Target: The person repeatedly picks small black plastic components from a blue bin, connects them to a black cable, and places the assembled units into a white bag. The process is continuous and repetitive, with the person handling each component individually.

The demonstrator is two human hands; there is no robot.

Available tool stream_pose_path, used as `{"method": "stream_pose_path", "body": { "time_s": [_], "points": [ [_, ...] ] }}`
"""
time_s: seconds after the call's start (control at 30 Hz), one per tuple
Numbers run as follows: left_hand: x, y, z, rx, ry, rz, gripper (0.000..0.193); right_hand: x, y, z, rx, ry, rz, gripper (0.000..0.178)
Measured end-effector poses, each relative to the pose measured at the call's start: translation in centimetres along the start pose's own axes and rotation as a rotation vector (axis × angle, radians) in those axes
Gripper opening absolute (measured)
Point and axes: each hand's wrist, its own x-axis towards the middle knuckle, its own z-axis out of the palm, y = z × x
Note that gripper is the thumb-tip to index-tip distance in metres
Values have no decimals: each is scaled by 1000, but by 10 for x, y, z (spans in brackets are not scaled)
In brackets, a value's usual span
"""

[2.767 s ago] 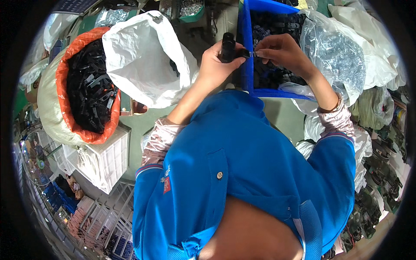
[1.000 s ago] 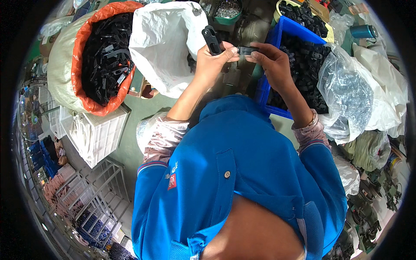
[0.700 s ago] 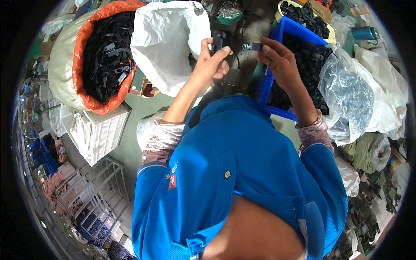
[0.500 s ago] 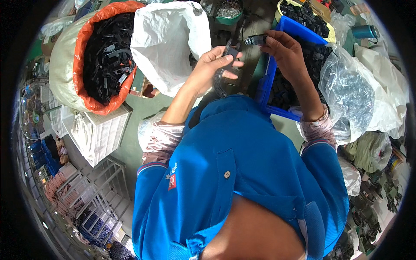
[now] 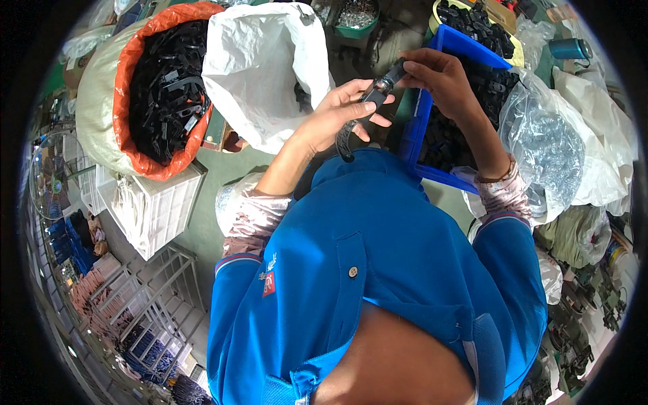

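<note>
The left hand [image 5: 332, 113] reaches inward, thumb and spread fingers pinching a curved black part [image 5: 345, 143] slanting toward the shirt [image 5: 398, 236]; the right hand [image 5: 442, 79] arches over, fingertips gripping a small black piece [image 5: 395, 70] at its upper end, near the blue bin [image 5: 413, 133].

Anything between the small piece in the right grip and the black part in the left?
Nothing separate visible: the small piece in the right grip lines up with the black part in the left grip; contact is unclear.
</note>
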Motion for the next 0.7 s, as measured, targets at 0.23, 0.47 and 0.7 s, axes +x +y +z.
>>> {"method": "stream_pose_path", "body": {
  "time_s": [0.23,0.47,0.7],
  "points": [
    [6,-4,1,-51,-4,-12,39,-1,3,1,1,-36,19,34],
    [12,-1,3,-11,11,-18,31,-2,8,5,-26,-14,-18,27],
    [21,4,4,105,-1,6,28,-5,5,3,34,8,-1,22]
  ]
}}
